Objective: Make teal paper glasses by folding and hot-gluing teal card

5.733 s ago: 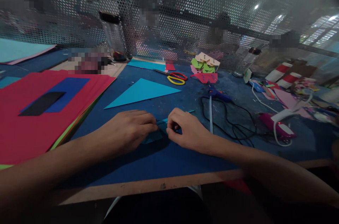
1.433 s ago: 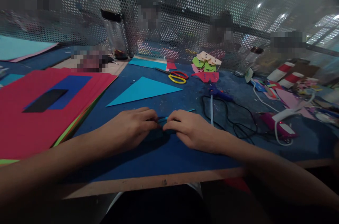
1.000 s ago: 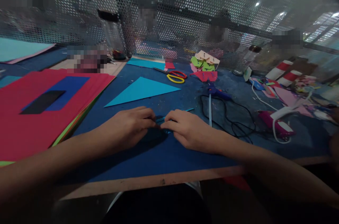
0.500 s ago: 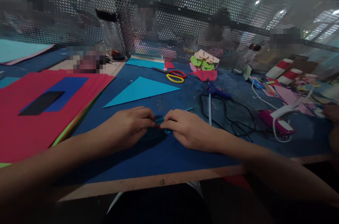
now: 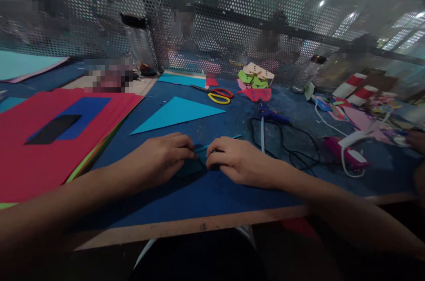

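One sheet (image 5: 201, 155) on our side of the triangle (image 5: 179, 115) seems mid-fold: our left grip (image 5: 163, 158) pinches it, our right grip (image 5: 236, 159) we can't tell; steady pressing seems needed.

Blue tabletop (image 5: 199, 201) beneath right grip (image 5: 235, 159); pale wooden edge (image 5: 203, 224) nearer than grip. Grey perforated screen (image 5: 219, 28) standing beyond grip. Small bright lights (image 5: 321, 3) high, farther right than grip.

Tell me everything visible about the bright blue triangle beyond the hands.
The bright blue triangle looks like plain, unmarked paper or card with straight edges. It lies flat on the dark blue tabletop, narrow corners pointing left and right, the third pointing away. Neither the left hand nor the right hand touches it.
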`<state>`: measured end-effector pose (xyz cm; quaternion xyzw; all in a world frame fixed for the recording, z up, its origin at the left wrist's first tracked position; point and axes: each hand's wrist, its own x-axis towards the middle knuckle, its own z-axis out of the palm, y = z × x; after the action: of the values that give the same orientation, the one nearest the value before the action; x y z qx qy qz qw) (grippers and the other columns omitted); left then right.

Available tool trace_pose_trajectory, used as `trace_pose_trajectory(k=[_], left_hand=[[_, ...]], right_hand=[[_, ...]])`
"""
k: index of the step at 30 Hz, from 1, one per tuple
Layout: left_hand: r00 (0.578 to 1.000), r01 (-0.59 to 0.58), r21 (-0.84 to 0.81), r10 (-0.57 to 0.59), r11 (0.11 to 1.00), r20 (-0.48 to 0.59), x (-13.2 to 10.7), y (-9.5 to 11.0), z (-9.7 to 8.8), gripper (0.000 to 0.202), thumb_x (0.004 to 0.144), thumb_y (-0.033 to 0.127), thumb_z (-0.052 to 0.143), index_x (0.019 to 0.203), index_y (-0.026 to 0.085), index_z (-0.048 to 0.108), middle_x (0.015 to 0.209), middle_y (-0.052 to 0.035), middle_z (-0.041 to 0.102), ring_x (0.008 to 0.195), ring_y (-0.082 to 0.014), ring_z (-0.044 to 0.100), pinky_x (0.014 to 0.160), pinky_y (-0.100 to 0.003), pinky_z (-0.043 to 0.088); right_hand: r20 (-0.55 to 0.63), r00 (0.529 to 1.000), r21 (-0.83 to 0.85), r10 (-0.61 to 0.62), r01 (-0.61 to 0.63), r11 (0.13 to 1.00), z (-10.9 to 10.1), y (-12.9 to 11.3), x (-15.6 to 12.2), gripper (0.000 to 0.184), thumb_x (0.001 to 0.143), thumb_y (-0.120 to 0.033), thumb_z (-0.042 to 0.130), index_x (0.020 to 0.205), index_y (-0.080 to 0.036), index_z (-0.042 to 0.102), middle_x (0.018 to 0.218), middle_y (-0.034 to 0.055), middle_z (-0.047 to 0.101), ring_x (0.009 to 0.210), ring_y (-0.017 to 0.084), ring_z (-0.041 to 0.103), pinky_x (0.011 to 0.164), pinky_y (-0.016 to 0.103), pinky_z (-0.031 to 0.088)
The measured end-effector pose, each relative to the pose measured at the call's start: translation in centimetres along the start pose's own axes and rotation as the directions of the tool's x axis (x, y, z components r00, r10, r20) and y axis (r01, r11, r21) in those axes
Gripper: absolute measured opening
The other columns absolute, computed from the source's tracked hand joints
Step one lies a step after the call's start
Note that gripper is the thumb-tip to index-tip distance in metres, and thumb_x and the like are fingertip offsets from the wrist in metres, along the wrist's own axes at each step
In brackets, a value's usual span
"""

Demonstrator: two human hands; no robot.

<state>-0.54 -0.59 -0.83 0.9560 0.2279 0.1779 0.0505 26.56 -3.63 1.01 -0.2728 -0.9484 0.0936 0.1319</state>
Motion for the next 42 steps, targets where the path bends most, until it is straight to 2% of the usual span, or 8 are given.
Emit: trace_pose_trajectory(k=[6,14,24,27,30,35,42], left_hand=[[1.000,-0.001,-0.015,0.000,1.000,-0.012,0.06,0.16,-0.14,0.040,0.093,0.002,0.043,0.109,0.020,0.075,0.111,-0.0076,0.071,0.098,-0.0210,0.070,0.082,-0.033,0.056],[1.000,-0.008,-0.003,0.008,1.000,-0.013,0.21,0.16,-0.20,0.039,0.094,0.004,0.043,0.107,0.020,0.076,0.110,-0.0089,0.072,0.098,-0.0213,0.071,0.082,-0.032,0.057],[1.000,-0.001,-0.018,0.001,1.000,-0.010,0.18,0.10,-0.20,0.040,0.093,0.005,0.042,0.107,0.019,0.076,0.110,-0.0085,0.072,0.098,-0.0210,0.070,0.083,-0.032,0.056],[1.000,0.015,-0.036,-0.016,0.999,-0.008,0.27,0.01,-0.25,0.041,0.091,0.005,0.042,0.107,0.021,0.077,0.110,-0.0078,0.072,0.098,-0.0208,0.071,0.085,-0.032,0.056],[0.999,0.031,-0.054,-0.032,0.998,-0.017,0.37,0.05,-0.36,0.041,0.089,0.005,0.043,0.106,0.020,0.077,0.110,-0.0076,0.073,0.098,-0.0207,0.072,0.085,-0.031,0.056],[0.999,0.031,-0.051,-0.033,0.998,-0.038,0.51,0.09,-0.48,0.038,0.090,0.007,0.042,0.102,0.018,0.077,0.108,-0.0091,0.075,0.096,-0.0220,0.073,0.084,-0.032,0.058],[1.000,0.019,-0.064,-0.020,0.998,-0.020,0.48,0.05,-0.48,0.038,0.094,0.007,0.041,0.099,0.020,0.077,0.107,-0.0080,0.074,0.096,-0.0205,0.072,0.082,-0.031,0.056]], right_hand=[[-0.033,0.999,0.017,0.041,-0.040,0.999,0.20,-0.06,0.05,0.033,0.094,-0.002,0.050,0.117,-0.018,0.067,0.123,0.0111,0.066,0.115,0.022,0.061,0.098,0.037,0.050],[-0.023,1.000,-0.010,0.005,-0.005,1.000,0.17,0.33,-0.03,0.025,0.095,-0.005,0.052,0.104,-0.019,0.070,0.121,0.0094,0.067,0.112,0.022,0.062,0.093,0.036,0.051],[-0.034,0.999,0.035,0.027,-0.026,0.999,0.09,0.24,-0.03,0.024,0.093,-0.003,0.050,0.099,-0.018,0.069,0.118,0.0089,0.069,0.110,0.022,0.063,0.092,0.035,0.051],[-0.043,0.997,0.045,0.059,-0.057,0.997,0.14,0.17,0.01,0.031,0.091,-0.001,0.049,0.109,-0.017,0.068,0.114,0.0080,0.070,0.108,0.021,0.064,0.093,0.035,0.051],[-0.049,0.998,0.024,0.040,-0.039,0.999,0.32,0.17,0.03,0.039,0.091,-0.001,0.050,0.122,-0.019,0.066,0.120,0.0089,0.068,0.112,0.022,0.062,0.094,0.035,0.050],[-0.031,0.999,-0.070,-0.019,0.017,0.997,0.67,0.15,0.07,0.036,0.094,-0.004,0.050,0.123,-0.018,0.066,0.124,0.0121,0.064,0.112,0.024,0.060,0.096,0.039,0.051],[-0.016,1.000,-0.108,-0.011,0.009,0.994,0.71,-0.23,0.31,0.037,0.093,-0.003,0.049,0.124,-0.015,0.065,0.124,0.0134,0.063,0.110,0.025,0.058,0.094,0.041,0.051]])
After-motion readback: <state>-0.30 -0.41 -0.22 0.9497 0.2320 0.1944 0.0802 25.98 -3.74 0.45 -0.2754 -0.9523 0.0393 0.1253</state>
